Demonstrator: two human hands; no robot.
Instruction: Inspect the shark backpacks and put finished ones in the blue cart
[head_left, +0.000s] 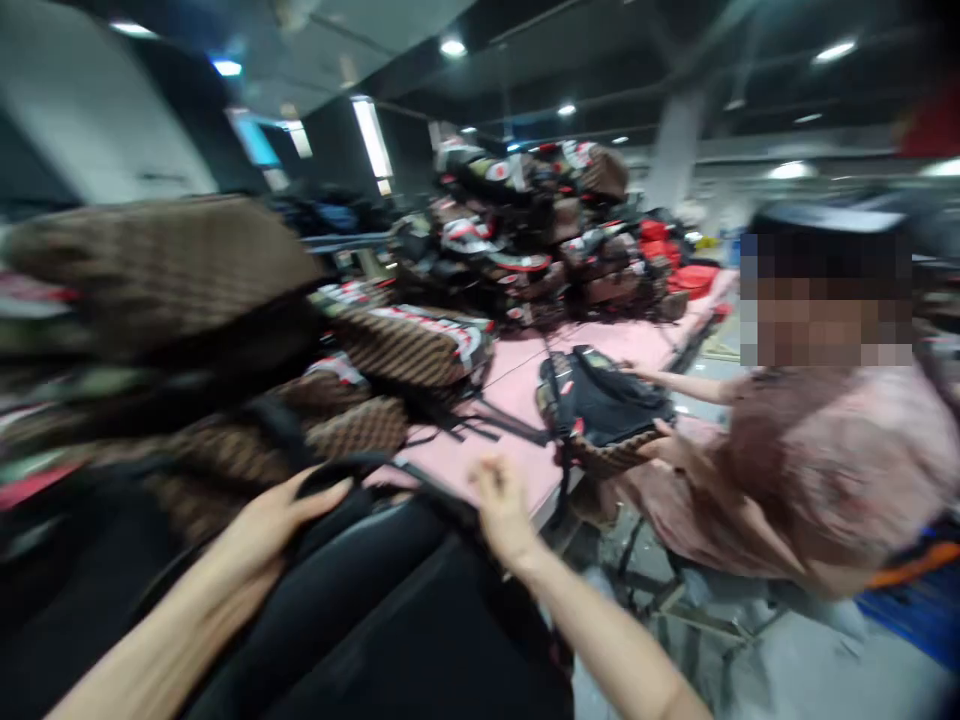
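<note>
A large black backpack (405, 620) with padded panels fills the bottom of the view, right in front of me. My left hand (300, 505) is closed on its upper edge by a black strap loop, thumb lying across the dark fabric. Just beyond the bag's right upper edge is my right hand (501, 510), raised with curled fingers. Motion blurs those fingertips, so whatever they may pinch cannot be made out. A black strap (427, 480) runs along the bag's top between both hands.
Brown checked bags (405, 345) lie piled at left, with a taller heap (525, 230) behind. On the pink tabletop (517, 365), a co-worker (810, 480) seated at right handles another black backpack (607, 395). Red bags (671, 260) sit farther back.
</note>
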